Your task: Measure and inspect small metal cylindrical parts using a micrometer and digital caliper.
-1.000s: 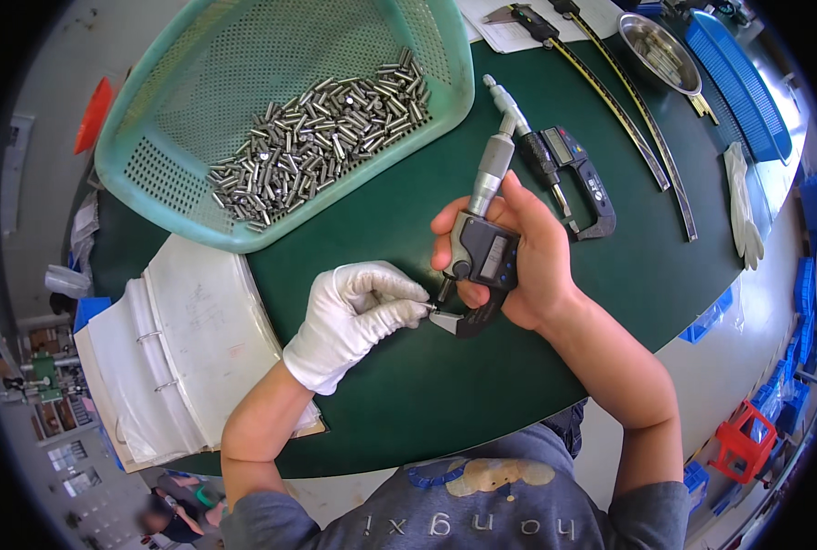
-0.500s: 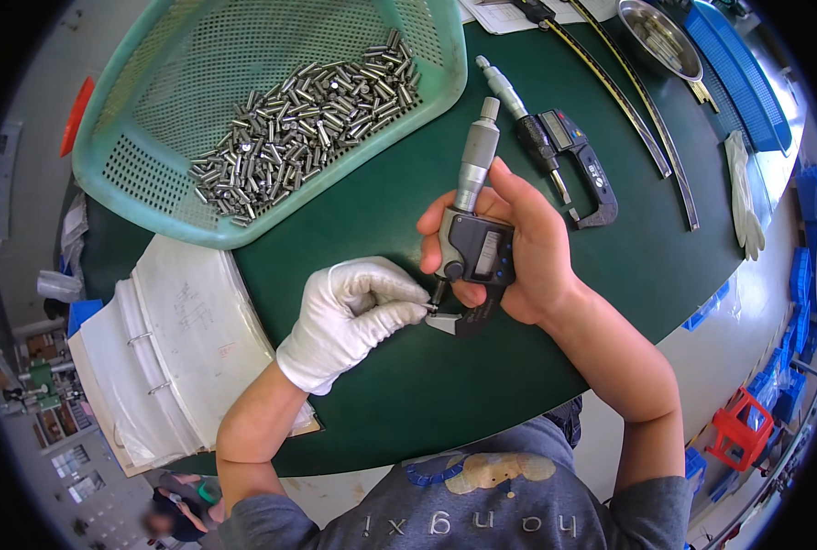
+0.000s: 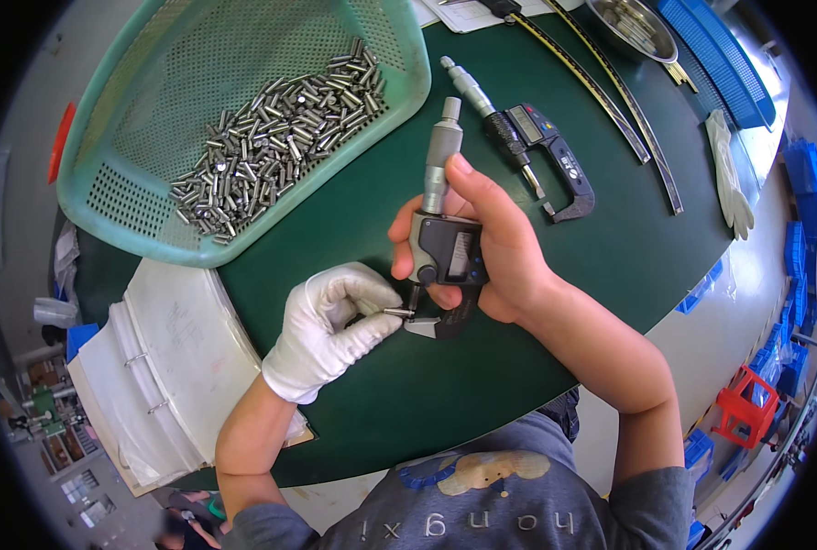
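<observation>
My right hand, bare, grips a digital micrometer upright above the green table, thumb and fingers around its frame and thimble. My left hand, in a white glove, pinches a small metal pin and holds it between the micrometer's jaws. A teal mesh basket at the upper left holds several loose metal pins.
A second digital micrometer lies on the table behind my right hand. Long thin rulers and a white glove lie at the right. An open ring binder sits at the lower left. Blue trays are at the upper right.
The view has shifted slightly, so the basket sits higher. Both hands stay together on the micrometer and pin, with the micrometer raised a little more upright.
</observation>
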Motion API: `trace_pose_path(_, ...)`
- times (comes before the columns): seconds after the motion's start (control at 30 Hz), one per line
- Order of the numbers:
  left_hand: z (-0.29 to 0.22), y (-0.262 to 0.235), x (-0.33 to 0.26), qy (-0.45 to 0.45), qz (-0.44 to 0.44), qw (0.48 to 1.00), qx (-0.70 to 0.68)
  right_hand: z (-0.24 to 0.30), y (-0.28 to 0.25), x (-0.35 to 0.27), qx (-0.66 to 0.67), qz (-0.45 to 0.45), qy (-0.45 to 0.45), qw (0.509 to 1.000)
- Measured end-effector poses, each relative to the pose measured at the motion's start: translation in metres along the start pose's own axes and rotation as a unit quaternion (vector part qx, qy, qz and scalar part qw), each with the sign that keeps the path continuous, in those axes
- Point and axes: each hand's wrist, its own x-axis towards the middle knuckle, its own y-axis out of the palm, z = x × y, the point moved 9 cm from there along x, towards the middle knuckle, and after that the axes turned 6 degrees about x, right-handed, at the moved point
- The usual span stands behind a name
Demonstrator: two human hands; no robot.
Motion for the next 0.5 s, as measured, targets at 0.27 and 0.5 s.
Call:
trace_pose_path(0.27,-0.0023,-0.0004,0.0004,0.018,0.004,1.000,0.004,-0.0003,0.0021,-0.0002,-0.032,0.006,-0.004,0.999)
trace_pose_path(0.5,-0.0059,-0.0002,0.0007,0.030,0.001,0.999,0.016,-0.0026,0.0001,0.0013,-0.023,0.002,0.005,1.000)
